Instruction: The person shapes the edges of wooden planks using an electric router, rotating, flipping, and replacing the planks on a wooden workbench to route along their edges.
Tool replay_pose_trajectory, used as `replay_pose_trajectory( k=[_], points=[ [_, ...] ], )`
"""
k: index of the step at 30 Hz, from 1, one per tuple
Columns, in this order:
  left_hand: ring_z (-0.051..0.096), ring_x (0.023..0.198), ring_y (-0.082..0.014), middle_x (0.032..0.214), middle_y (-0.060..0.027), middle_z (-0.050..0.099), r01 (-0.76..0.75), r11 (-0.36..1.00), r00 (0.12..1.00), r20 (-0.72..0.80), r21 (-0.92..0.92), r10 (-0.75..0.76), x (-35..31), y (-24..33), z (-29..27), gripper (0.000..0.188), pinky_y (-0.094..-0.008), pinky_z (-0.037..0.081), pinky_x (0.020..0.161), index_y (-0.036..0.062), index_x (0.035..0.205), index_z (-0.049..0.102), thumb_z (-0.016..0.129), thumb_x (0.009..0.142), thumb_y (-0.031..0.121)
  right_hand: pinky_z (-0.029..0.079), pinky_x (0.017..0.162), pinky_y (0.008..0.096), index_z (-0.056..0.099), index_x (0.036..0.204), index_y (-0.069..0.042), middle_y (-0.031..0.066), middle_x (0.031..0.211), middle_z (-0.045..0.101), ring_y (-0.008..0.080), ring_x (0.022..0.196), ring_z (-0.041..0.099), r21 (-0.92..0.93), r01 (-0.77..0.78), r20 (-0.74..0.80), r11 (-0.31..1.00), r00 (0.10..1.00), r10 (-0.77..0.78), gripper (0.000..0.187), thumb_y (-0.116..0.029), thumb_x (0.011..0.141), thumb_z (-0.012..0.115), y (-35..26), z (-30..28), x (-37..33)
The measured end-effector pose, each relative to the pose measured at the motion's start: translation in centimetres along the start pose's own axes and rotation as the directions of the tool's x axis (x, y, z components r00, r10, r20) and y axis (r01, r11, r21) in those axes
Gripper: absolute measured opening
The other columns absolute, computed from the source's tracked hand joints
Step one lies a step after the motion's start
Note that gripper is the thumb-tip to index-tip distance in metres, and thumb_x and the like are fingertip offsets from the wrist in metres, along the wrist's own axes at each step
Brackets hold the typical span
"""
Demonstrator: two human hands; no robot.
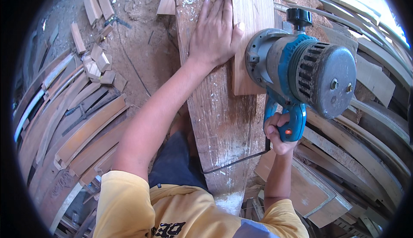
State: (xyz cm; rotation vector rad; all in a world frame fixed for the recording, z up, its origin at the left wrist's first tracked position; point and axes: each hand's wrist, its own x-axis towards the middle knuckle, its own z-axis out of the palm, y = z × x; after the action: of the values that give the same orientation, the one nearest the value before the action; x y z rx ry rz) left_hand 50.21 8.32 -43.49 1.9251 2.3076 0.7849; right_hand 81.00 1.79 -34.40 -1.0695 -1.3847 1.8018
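Observation:
My right hand [279, 133] is wrapped round the blue handle of a router [297, 66], a power tool with a grey metal motor cap and a black knob at its far side. The router's round base rests against the right side of a pale wooden board [251, 12]. Beneath that board lies a long, worn plank [223, 126]. My left hand [215, 33] presses flat on the plank, fingers stretched forward and close together, its thumb reaching over the board's left edge. The router's bit is hidden from view.
Curved wooden pieces [92, 128] are piled on the left, with small offcuts [99, 61] beyond them. More curved planks [370, 152] stack up on the right. A black cord [236, 162] crosses the plank near my body. Sawdust covers the ground [146, 35].

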Motion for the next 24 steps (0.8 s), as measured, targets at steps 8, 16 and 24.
replay_pose_trajectory(
  k=[8,16,24],
  points=[
    [0.037,0.153,-0.0433,0.157,-0.0383,0.042,0.028,0.998,0.999,0.038,-0.056,-0.026,1.1,-0.5,-0.6,0.075,-0.0515,0.018,0.132,-0.0191,0.154,0.032,0.039,0.1,0.032,0.044,0.056,0.0311,0.051,0.092,-0.002,0.0073,0.07,0.057,0.0156,0.059,0.054,-0.024,0.008,-0.007,1.0,1.0,-0.008,0.026,0.016,0.076,0.062,-0.5,0.7,3.2],
    [0.035,0.153,-0.0454,0.157,-0.0396,0.041,0.035,0.996,0.998,0.06,-0.086,-0.03,1.1,-0.2,-1.1,0.075,-0.0528,0.016,0.132,-0.0199,0.154,0.031,0.039,0.104,0.035,0.043,0.057,0.0314,0.052,0.091,-0.002,0.0066,0.07,0.055,0.0153,0.059,0.051,-0.004,0.001,-0.021,1.0,1.0,-0.001,0.026,0.017,0.075,0.06,-0.4,1.1,4.5],
    [0.033,0.155,-0.0452,0.157,-0.0399,0.039,0.051,0.996,0.994,0.101,-0.077,-0.043,2.0,-0.4,-1.6,0.076,-0.0532,0.015,0.132,-0.0206,0.155,0.029,0.039,0.105,0.036,0.042,0.057,0.0304,0.052,0.092,-0.002,0.0063,0.071,0.054,0.0151,0.06,0.051,0.013,0.008,-0.037,1.0,0.999,-0.008,0.028,0.017,0.074,0.06,-1.1,1.8,6.8]
  ],
)
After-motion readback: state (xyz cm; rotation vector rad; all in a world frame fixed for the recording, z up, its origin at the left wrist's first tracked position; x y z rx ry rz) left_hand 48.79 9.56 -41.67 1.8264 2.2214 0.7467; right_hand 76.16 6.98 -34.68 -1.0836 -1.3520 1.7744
